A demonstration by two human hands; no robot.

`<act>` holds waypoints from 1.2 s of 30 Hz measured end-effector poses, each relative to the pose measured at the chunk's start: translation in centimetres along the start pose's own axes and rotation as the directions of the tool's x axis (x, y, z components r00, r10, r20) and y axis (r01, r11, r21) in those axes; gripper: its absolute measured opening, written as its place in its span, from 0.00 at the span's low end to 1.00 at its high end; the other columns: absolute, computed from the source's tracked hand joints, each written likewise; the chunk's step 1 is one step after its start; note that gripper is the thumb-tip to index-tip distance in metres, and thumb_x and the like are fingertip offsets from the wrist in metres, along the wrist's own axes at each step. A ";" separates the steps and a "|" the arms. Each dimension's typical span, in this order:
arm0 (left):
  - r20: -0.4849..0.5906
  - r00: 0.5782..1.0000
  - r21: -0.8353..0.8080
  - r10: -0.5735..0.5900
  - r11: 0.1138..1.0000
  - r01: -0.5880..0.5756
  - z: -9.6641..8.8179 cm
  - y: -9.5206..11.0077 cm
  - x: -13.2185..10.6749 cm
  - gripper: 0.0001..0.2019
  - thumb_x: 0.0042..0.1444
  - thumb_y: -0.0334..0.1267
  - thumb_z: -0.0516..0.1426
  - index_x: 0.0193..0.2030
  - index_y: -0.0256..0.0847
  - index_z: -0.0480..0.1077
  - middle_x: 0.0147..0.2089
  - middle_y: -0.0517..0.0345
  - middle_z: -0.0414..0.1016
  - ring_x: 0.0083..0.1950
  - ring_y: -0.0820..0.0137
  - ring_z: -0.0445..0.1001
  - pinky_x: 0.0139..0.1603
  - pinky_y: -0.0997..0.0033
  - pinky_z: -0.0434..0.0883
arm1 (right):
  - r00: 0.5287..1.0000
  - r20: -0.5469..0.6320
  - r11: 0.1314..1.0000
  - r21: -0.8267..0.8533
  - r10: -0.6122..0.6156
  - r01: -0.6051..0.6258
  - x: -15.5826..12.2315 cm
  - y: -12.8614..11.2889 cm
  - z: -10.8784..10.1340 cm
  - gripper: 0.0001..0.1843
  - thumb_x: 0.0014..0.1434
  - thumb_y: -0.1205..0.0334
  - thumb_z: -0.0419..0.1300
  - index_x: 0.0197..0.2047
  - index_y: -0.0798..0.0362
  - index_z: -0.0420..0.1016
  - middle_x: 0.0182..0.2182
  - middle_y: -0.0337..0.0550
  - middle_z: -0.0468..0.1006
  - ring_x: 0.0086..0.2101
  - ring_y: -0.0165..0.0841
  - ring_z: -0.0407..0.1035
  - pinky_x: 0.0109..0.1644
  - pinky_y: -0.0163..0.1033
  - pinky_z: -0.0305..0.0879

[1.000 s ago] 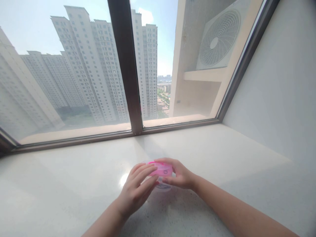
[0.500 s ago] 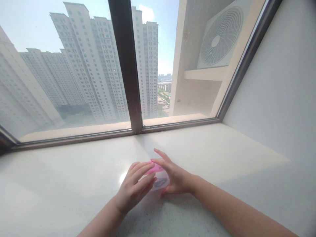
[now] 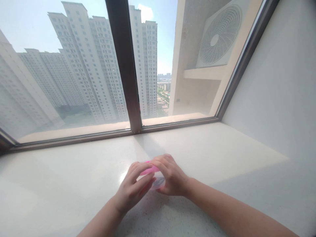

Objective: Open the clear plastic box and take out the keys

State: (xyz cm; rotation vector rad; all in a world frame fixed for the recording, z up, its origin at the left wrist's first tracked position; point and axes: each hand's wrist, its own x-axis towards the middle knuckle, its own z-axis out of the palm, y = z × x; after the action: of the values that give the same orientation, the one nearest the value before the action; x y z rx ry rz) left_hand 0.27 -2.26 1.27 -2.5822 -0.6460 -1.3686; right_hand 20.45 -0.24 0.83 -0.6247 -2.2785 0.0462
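A small round container with a pink lid [image 3: 149, 170] and a clear body sits on the white stone windowsill [image 3: 74, 184], low in the middle of the view. My left hand [image 3: 132, 191] wraps its left side with the fingers curled against it. My right hand [image 3: 170, 174] covers its top and right side, fingers bent over the lid. Most of the container is hidden by the two hands.
A dark window frame [image 3: 123, 65] with a centre post runs along the back of the sill. A white wall [image 3: 283, 92] rises at the right. Outside the glass are tall buildings and an air-conditioner unit [image 3: 218, 36].
My right hand first gripped the lid from the side, then lifted its fingers straight out, and now curls down over the top. The container has stayed in place between both hands.
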 end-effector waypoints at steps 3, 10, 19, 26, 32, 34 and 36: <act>0.029 1.000 -0.036 -0.010 0.999 0.011 0.1 0.0 -0.1 0.18 0.52 0.26 0.62 0.51 0.39 0.69 0.52 0.42 0.70 0.52 0.60 0.70 0.46 0.58 0.72 | 1.000 -0.006 1.000 0.017 0.001 -0.001 -0.2 0.2 0.0 0.35 0.48 0.54 0.63 0.57 0.52 0.59 0.46 0.51 0.73 0.44 0.45 0.66 0.50 0.53 0.58; 0.033 0.999 -0.050 -0.019 0.999 0.020 0.2 0.0 -0.1 0.19 0.52 0.25 0.62 0.51 0.39 0.69 0.51 0.43 0.71 0.51 0.60 0.70 0.46 0.58 0.72 | 0.999 0.014 0.999 0.024 0.033 -0.033 -0.4 0.1 -0.1 0.33 0.45 0.55 0.62 0.55 0.52 0.61 0.44 0.50 0.73 0.42 0.45 0.66 0.50 0.53 0.56; 0.087 0.984 0.106 0.154 0.981 -0.163 -0.6 0.5 1.2 0.13 0.52 0.24 0.62 0.46 0.35 0.70 0.45 0.49 0.78 0.51 0.61 0.74 0.44 0.60 0.74 | 0.999 0.033 0.999 0.028 0.028 -0.029 -0.3 0.2 -0.2 0.36 0.43 0.56 0.63 0.56 0.52 0.61 0.43 0.49 0.73 0.41 0.44 0.65 0.50 0.52 0.55; 0.088 0.986 0.104 0.142 0.983 -0.151 -1.0 0.8 1.6 0.15 0.54 0.24 0.60 0.48 0.35 0.69 0.45 0.48 0.78 0.49 0.61 0.76 0.46 0.62 0.77 | 0.999 0.029 0.998 0.043 0.034 -0.035 -0.2 0.0 -0.3 0.35 0.43 0.56 0.63 0.55 0.52 0.62 0.42 0.48 0.72 0.41 0.43 0.65 0.50 0.51 0.55; 0.084 0.989 0.035 0.120 0.992 -0.123 -1.6 1.0 1.9 0.18 0.55 0.24 0.59 0.52 0.33 0.67 0.46 0.45 0.77 0.45 0.63 0.76 0.41 0.64 0.78 | 1.000 0.009 0.997 0.075 0.008 -0.008 -0.2 -0.3 -0.2 0.34 0.40 0.58 0.62 0.53 0.53 0.63 0.41 0.48 0.72 0.40 0.43 0.64 0.49 0.50 0.54; 0.098 0.988 0.028 0.117 0.992 -0.121 -1.7 0.9 1.8 0.18 0.54 0.24 0.59 0.53 0.32 0.67 0.47 0.43 0.76 0.44 0.62 0.76 0.39 0.64 0.77 | 1.000 0.011 0.997 0.082 0.006 -0.007 -0.2 -0.3 -0.2 0.35 0.39 0.58 0.63 0.53 0.54 0.64 0.41 0.48 0.72 0.39 0.43 0.65 0.49 0.51 0.54; 0.107 0.986 0.041 0.130 0.990 -0.135 -1.6 0.8 1.6 0.18 0.54 0.24 0.59 0.53 0.31 0.66 0.46 0.42 0.76 0.43 0.62 0.76 0.38 0.63 0.77 | 1.000 0.021 0.996 0.086 0.013 -0.015 -0.1 -0.4 -0.3 0.34 0.39 0.58 0.63 0.52 0.54 0.64 0.41 0.48 0.72 0.39 0.43 0.65 0.50 0.51 0.54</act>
State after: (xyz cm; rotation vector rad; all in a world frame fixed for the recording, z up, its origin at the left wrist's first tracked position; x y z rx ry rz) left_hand 0.19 -3.01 3.59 -2.6199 -0.5050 -1.1706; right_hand 20.57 -0.74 1.05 -0.5977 -2.2783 0.1576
